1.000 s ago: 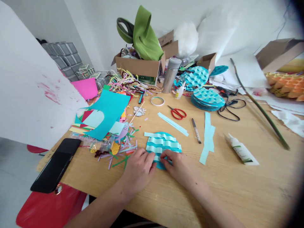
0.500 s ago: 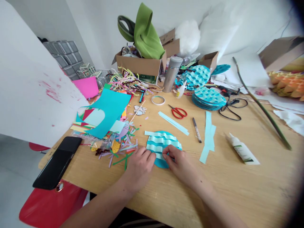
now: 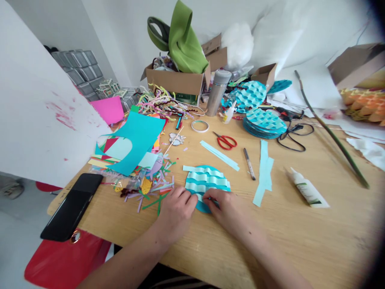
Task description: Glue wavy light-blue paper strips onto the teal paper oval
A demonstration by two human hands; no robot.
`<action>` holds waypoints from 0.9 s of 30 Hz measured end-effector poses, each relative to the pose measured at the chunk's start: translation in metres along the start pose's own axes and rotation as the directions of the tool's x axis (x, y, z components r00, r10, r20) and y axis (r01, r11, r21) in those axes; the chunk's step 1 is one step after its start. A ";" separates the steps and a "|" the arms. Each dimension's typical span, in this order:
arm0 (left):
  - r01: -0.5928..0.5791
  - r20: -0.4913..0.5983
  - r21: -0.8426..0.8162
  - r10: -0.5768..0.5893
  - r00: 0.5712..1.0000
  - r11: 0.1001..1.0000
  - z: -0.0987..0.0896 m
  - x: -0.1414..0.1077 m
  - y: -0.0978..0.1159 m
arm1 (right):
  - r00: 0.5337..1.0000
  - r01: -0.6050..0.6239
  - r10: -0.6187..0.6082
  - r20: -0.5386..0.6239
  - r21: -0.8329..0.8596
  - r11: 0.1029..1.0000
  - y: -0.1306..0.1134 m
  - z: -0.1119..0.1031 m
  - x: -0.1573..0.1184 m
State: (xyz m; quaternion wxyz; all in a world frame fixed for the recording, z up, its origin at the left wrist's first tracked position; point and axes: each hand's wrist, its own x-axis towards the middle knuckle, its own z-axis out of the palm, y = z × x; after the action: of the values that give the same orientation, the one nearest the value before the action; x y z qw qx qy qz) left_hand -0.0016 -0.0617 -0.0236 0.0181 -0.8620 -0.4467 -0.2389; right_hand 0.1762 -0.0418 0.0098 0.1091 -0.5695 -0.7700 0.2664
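Note:
A blue paper disc (image 3: 207, 171) lies flat near the table's front edge, crossed by wavy rows of pale blue paper strips. At its lower left, my left hand (image 3: 177, 206) is closed, fingertips pressing the end of a pale blue paper strip (image 3: 199, 197) on the disc. My right hand (image 3: 225, 206) sits on the disc's lower right, thumb and forefinger pinched on the same strip; its far part is hidden under the fingers. Loose pale strips (image 3: 219, 155) lie behind the disc, and wider ones (image 3: 264, 172) to the right.
Red-handled scissors (image 3: 225, 141), a pen (image 3: 249, 163), a glue bottle (image 3: 308, 188) and a tape roll (image 3: 200, 126) lie around. Paper scraps (image 3: 156, 188) and a black phone (image 3: 72, 206) are on the left. Behind stand a grey flask (image 3: 218, 92) and stacked blue discs (image 3: 264, 124).
My right hand has shifted slightly, with its fingers curling lower over the strip. My left hand stays nearly still on the disc. The view has tilted a little.

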 end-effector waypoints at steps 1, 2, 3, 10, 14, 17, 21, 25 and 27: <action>-0.003 0.000 -0.004 0.003 1.000 1.000 0.000 0.000 0.000 | 1.000 0.005 -0.005 0.003 -0.007 1.000 0.000 -0.001 0.000; -0.003 -0.001 -0.009 0.003 1.000 1.000 0.000 0.000 0.000 | 1.000 0.008 -0.008 0.009 -0.012 1.000 -0.001 -0.002 -0.001; 0.000 -0.001 -0.013 0.000 1.000 1.000 -0.001 0.000 0.000 | 1.000 0.011 -0.011 0.016 -0.016 1.000 -0.001 -0.003 -0.001; 0.044 0.030 -0.026 -0.043 0.999 0.999 -0.003 0.000 0.001 | 0.998 0.028 -0.028 0.057 -0.003 1.000 -0.002 -0.004 -0.003; 0.052 0.052 -0.035 -0.051 0.997 0.998 -0.003 0.000 0.001 | 0.998 0.043 -0.043 0.050 -0.006 0.999 -0.001 -0.003 -0.003; 0.077 0.065 -0.052 -0.073 0.995 0.996 -0.003 0.000 0.001 | 0.998 0.040 -0.039 0.057 -0.024 0.999 -0.001 -0.003 -0.003; 0.103 0.055 -0.073 -0.099 0.994 0.992 -0.001 -0.001 0.001 | 0.997 0.051 -0.049 0.060 -0.019 0.999 0.000 -0.003 -0.003; 0.113 0.036 -0.090 -0.111 0.993 0.989 -0.002 -0.002 0.001 | 0.997 0.042 -0.040 0.071 -0.023 0.999 0.000 -0.002 -0.003; 0.119 0.032 -0.097 -0.117 0.993 0.988 -0.003 -0.001 0.000 | 0.996 0.036 -0.034 0.079 -0.020 0.999 -0.002 -0.003 -0.003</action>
State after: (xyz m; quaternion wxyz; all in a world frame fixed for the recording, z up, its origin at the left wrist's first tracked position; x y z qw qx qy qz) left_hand -0.0030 -0.0635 -0.0217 -0.0443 -0.8370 -0.4848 -0.2500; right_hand 0.1774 -0.0439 0.0139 0.0774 -0.5463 -0.7862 0.2782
